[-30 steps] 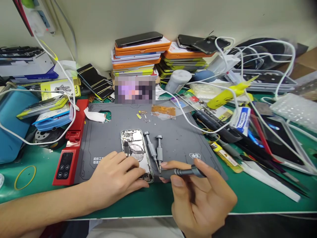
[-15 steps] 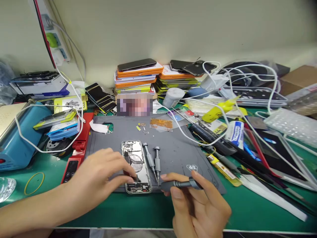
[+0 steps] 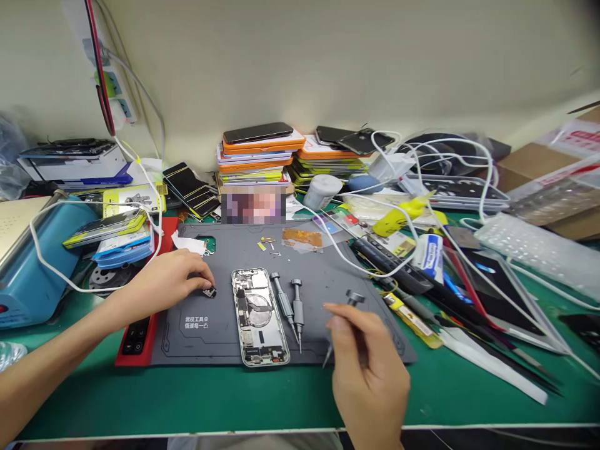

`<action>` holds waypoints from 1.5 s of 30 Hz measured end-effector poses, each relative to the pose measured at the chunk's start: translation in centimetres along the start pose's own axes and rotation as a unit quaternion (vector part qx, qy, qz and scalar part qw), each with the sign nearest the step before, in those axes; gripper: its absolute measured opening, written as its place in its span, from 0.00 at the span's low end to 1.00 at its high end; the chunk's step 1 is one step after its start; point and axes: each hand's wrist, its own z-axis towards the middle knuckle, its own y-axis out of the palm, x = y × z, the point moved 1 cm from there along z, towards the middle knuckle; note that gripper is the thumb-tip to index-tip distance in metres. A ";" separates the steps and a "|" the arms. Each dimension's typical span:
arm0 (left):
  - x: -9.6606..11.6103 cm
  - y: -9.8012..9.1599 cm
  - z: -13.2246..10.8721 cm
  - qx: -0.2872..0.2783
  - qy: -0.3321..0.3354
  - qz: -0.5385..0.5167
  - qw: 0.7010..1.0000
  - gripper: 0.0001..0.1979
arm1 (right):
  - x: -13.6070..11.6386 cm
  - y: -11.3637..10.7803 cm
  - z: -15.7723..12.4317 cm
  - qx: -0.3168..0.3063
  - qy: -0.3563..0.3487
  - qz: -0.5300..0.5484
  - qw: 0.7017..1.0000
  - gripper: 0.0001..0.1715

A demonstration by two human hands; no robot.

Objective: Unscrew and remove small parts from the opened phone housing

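Observation:
An opened phone (image 3: 259, 316) lies face-open on a grey work mat (image 3: 328, 262), its insides showing. My left hand (image 3: 166, 281) is to the left of the phone, fingers pinched on a small dark part (image 3: 209, 291) that rests on the mat. My right hand (image 3: 368, 375) is at the mat's near right edge, closed round a grey screwdriver (image 3: 341, 325) held tilted, cap up and tip down by the mat's front edge. Two more grey screwdrivers (image 3: 289, 305) lie side by side just right of the phone.
Tiny screws and yellow parts (image 3: 268, 245) lie at the mat's far side beside an orange film (image 3: 302, 237). A red device (image 3: 140, 325) borders the mat's left edge. Stacks of orange boxes (image 3: 260, 156), white cables (image 3: 422, 206), tools and a blue machine (image 3: 28, 262) crowd the green bench.
My left hand left the phone's lower end and moved left, carrying a small dark part onto the mat. My right hand turned the screwdriver from level to tilted upright.

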 end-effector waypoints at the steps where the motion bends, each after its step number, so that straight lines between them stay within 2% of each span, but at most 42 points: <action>1: -0.2 0.0 -0.1 0.002 0.000 0.009 1.000 0.12 | 0.1 0.1 0.4 -0.040 -0.023 -0.067 0.997 0.08; 3: -0.4 0.0 -0.2 0.004 0.001 0.029 1.000 0.12 | 0.3 0.4 1.0 -0.106 -0.056 -0.178 0.977 0.14; 6: -0.8 0.2 -0.2 0.006 0.003 0.057 0.998 0.12 | 0.7 1.0 1.6 -0.135 -0.064 -0.262 0.953 0.16; 10: -1.0 0.6 -0.1 0.007 0.014 0.085 0.996 0.12 | 0.8 1.6 1.8 -0.152 -0.046 -0.301 0.940 0.15; 15: -1.5 1.0 0.2 0.007 0.048 0.100 0.994 0.14 | 0.4 1.6 1.7 -0.166 -0.027 -0.315 0.934 0.30; 19: -1.7 1.2 0.5 0.023 0.075 0.113 0.991 0.13 | 0.4 1.4 1.8 -0.167 -0.039 -0.301 0.938 0.34; 22: -1.6 1.2 0.6 0.032 0.099 0.129 0.986 0.11 | 0.3 1.7 2.1 -0.185 -0.025 -0.303 0.935 0.31; 26: -1.1 1.1 0.4 0.046 0.127 0.163 0.977 0.10 | 0.1 2.2 2.3 -0.202 -0.010 -0.303 0.931 0.20; 31: 1.4 1.6 -0.5 0.099 0.133 0.225 0.960 0.08 | 0.0 2.0 2.3 -0.210 -0.001 -0.308 0.928 0.18; 34: 3.6 3.0 -0.9 0.142 0.144 0.243 0.949 0.05 | -0.1 1.5 2.4 -0.223 -0.005 -0.317 0.922 0.19; 37: 5.1 5.1 -1.4 0.182 0.166 0.244 0.938 0.10 | -0.2 1.5 2.7 -0.237 0.002 -0.320 0.917 0.17; 41: 5.7 7.3 -2.1 0.227 0.181 0.233 0.928 0.12 | -0.3 1.9 3.0 -0.238 0.019 -0.308 0.921 0.14; 45: 5.6 8.1 -2.5 0.241 0.179 0.217 0.929 0.13 | -0.9 1.4 3.3 -0.234 0.031 -0.271 0.933 0.16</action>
